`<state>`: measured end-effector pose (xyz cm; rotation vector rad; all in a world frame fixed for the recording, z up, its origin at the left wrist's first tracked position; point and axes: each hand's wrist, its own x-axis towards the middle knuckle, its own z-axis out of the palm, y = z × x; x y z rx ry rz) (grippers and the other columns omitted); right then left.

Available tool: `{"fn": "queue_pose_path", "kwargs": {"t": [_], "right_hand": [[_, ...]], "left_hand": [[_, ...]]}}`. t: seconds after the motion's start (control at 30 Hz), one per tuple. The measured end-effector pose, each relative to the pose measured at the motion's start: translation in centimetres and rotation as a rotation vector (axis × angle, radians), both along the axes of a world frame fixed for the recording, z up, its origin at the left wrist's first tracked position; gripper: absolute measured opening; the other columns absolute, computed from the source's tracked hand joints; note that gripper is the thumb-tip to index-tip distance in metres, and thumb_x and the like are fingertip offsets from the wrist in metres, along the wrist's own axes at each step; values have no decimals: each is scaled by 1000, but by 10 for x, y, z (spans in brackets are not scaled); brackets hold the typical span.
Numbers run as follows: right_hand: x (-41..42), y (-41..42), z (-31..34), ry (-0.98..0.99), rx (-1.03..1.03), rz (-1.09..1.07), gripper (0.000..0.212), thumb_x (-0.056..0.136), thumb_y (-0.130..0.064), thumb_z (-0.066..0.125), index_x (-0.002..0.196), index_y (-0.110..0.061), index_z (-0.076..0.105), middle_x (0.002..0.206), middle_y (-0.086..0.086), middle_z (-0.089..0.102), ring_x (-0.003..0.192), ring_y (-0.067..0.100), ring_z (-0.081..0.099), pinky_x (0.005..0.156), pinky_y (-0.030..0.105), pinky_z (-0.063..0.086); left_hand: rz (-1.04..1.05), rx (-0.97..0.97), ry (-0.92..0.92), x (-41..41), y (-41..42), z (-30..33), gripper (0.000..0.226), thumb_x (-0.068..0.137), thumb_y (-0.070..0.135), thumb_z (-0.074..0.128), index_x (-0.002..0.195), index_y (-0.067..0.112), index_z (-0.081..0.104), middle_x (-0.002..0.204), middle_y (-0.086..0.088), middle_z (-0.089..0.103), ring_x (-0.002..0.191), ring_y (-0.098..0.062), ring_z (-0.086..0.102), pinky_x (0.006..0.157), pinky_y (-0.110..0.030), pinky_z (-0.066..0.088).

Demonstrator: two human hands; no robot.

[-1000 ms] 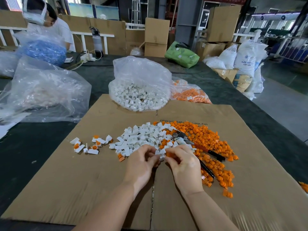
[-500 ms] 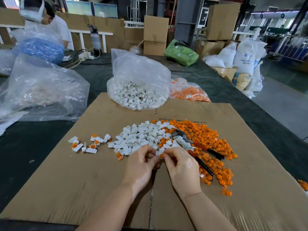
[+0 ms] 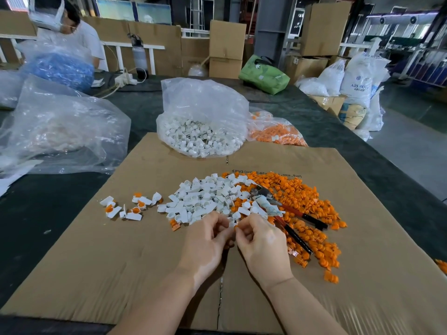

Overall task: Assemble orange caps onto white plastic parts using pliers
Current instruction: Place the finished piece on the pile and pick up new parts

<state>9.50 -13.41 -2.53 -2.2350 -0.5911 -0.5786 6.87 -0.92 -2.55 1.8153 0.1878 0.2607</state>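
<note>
Two bare forearms come up from the bottom edge of the head view, and nothing is worn on either of them: no sleeve, no cuff, no glove. The left hand is bare, with no ring, band or watch visible at the wrist. The right hand is the same, uncovered from knuckles to wrist, and the forearm behind it is bare all the way to the frame edge. The fingernails are too small to make out.
</note>
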Motion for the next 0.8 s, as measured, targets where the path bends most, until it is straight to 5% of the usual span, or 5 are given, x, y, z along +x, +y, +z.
{"fn": "queue_pose_path", "kwargs": {"t": [0.27, 0.8], "right_hand": [[-1, -1, 2, 48, 169, 17, 7, 83, -10, 69, 89, -12, 68, 77, -5, 64, 68, 8, 58, 61, 21, 47], [2, -3, 4, 85, 95, 154, 27, 85, -7, 68, 108, -19, 70, 86, -11, 53, 78, 5, 54, 71, 22, 49]], "left_hand": [[42, -204, -8, 3, 3, 1, 13, 89, 3, 59, 87, 14, 63, 67, -2, 65, 59, -11, 62, 59, -19, 51], [21, -175, -34, 2, 4, 1, 26, 89, 3, 58, 89, 28, 66, 72, -9, 65, 63, -9, 66, 62, -15, 51]]}}
